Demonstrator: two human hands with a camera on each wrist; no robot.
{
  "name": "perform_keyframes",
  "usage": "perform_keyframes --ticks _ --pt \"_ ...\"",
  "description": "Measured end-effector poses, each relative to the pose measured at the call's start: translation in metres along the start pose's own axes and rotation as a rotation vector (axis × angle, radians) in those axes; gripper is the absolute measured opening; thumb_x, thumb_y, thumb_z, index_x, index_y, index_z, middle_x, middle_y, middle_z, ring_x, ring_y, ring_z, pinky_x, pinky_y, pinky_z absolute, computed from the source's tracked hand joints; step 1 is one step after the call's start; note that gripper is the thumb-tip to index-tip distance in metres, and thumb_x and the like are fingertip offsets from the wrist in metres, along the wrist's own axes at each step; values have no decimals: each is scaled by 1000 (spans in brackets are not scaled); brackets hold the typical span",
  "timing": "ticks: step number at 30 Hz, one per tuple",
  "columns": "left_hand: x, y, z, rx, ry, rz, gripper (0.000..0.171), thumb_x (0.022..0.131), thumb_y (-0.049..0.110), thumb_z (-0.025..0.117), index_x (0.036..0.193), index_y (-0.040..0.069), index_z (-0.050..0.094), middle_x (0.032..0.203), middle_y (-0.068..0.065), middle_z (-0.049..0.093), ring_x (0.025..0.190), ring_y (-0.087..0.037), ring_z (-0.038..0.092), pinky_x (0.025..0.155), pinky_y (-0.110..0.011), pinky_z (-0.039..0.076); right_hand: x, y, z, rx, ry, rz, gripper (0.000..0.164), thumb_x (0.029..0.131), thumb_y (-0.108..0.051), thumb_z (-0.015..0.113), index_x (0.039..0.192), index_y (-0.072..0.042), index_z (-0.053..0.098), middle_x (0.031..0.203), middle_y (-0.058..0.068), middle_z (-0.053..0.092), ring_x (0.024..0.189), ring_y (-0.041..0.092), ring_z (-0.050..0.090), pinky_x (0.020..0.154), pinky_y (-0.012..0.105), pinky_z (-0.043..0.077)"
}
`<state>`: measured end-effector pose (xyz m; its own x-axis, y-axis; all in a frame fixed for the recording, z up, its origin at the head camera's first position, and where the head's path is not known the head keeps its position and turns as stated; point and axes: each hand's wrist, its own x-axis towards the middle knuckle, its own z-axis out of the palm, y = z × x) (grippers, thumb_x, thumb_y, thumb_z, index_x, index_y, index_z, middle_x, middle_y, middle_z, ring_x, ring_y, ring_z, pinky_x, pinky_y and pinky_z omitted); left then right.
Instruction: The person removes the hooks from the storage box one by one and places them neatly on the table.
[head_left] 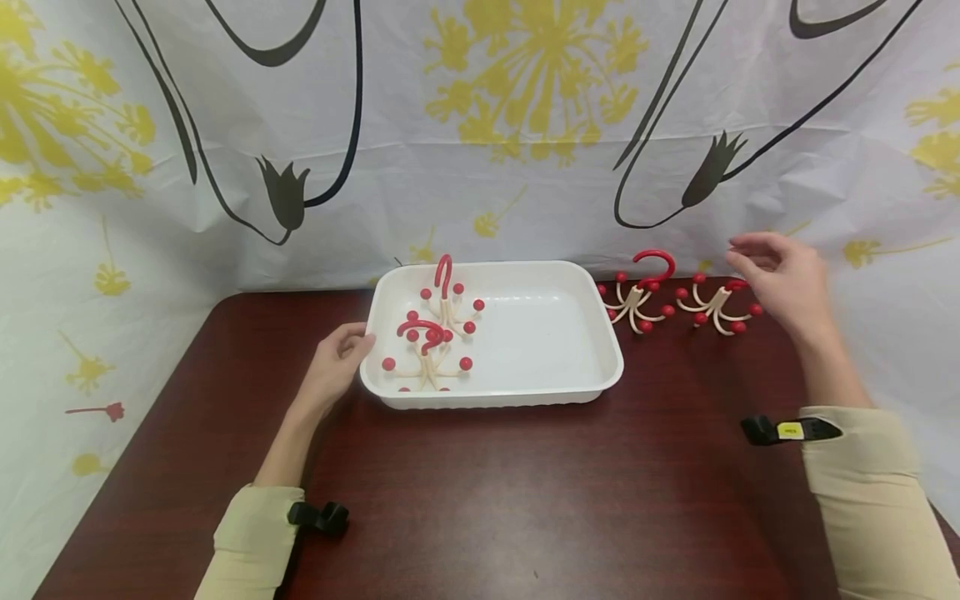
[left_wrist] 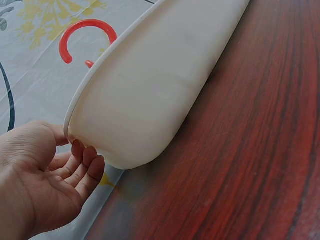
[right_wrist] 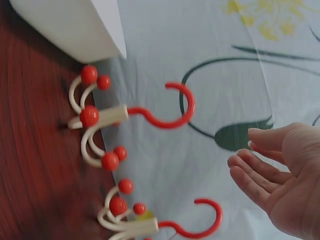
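My left hand [head_left: 340,367] pinches the left rim of a white plastic tray [head_left: 547,333]; in the left wrist view the fingertips press its outer wall [left_wrist: 135,100]. Two hook hangers stand in the tray's left part, one at the back [head_left: 445,310] and one in front [head_left: 427,365]. Each has a red hook, cream curved arms and red ball tips. My right hand [head_left: 787,279] is raised, fingers loosely bent and holding nothing. Near it stands a similar hanger [head_left: 717,302], with another hanger [head_left: 636,300] between that one and the tray.
A dark red-brown wooden table [head_left: 480,500] bears everything. Behind it hangs a white cloth [head_left: 480,200] printed with yellow flowers and dark stems. Black wrist straps [head_left: 791,430] sit over the beige sleeves [head_left: 870,492].
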<state>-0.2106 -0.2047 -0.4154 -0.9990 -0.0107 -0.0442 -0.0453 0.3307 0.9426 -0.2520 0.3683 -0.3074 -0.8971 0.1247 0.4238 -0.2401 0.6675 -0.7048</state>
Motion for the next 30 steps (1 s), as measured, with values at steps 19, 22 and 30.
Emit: perform_keyframes --ticks 19,22,30 --pt "0 0 0 5 -2 5 52 104 37 56 144 4 48 124 -22 61 110 -32 63 85 -22 52 -10 -54 60 39 -105 -127 34 94 -19 74 122 0 69 106 5 72 84 -11 61 78 7 46" --pt "0 0 0 7 -3 5 53 104 38 57 144 4 48 124 -22 61 110 -33 63 84 -21 52 -11 -62 69 40 -132 -148 33 95 -21 73 122 -2 69 110 15 71 85 -10 61 79 7 46" --pt "0 0 -1 5 0 -3 52 104 37 56 144 4 49 124 -22 61 111 -32 62 85 -22 51 -16 -80 95 62 -190 -179 30 96 -18 72 120 -2 69 109 16 71 86 -6 63 80 10 47"
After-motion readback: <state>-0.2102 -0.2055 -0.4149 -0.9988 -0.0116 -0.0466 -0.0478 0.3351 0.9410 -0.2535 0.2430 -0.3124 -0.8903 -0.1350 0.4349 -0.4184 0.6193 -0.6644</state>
